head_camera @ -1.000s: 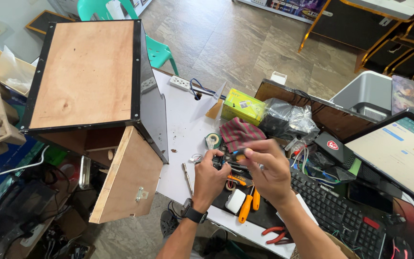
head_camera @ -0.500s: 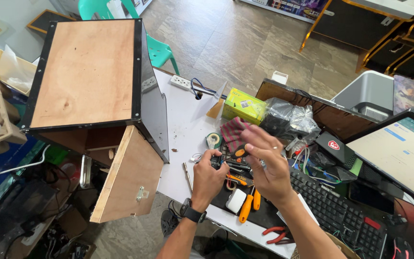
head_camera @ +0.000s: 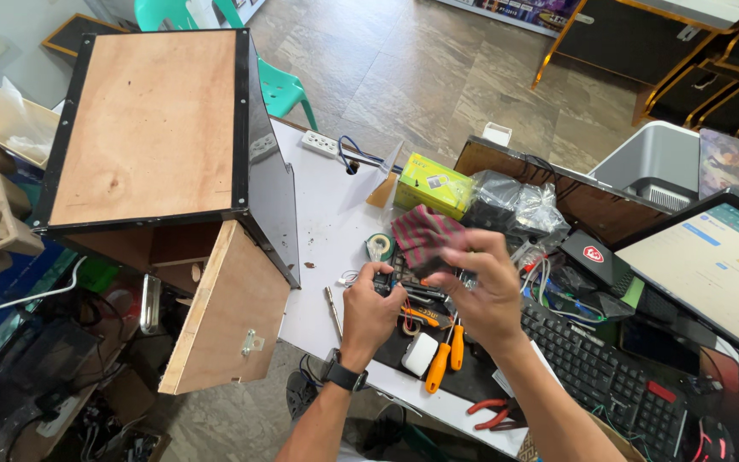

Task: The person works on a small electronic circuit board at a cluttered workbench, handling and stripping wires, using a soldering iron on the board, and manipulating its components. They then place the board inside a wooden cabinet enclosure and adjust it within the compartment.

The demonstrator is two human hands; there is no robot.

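My left hand (head_camera: 369,310) is curled around a small dark part (head_camera: 384,281), pinning it against the table (head_camera: 327,205) close to the near edge; a black watch (head_camera: 343,375) sits on that wrist. My right hand (head_camera: 482,291) hovers just beside it with the fingers bent and blurred, and I cannot tell whether it grips anything. Right below the hands lie orange-handled screwdrivers (head_camera: 446,352) and a small white block (head_camera: 421,352) on a dark mat. Just beyond the fingers are a striped red cloth (head_camera: 425,233) and a roll of tape (head_camera: 379,246). Farther toward the far edge stands a yellow-green box (head_camera: 434,184). A black keyboard (head_camera: 613,385) runs along the right side. Red-handled pliers (head_camera: 493,412) rest at the near edge. A large wooden cabinet (head_camera: 151,128) with black trim fills the left end, its door (head_camera: 224,312) hanging open.
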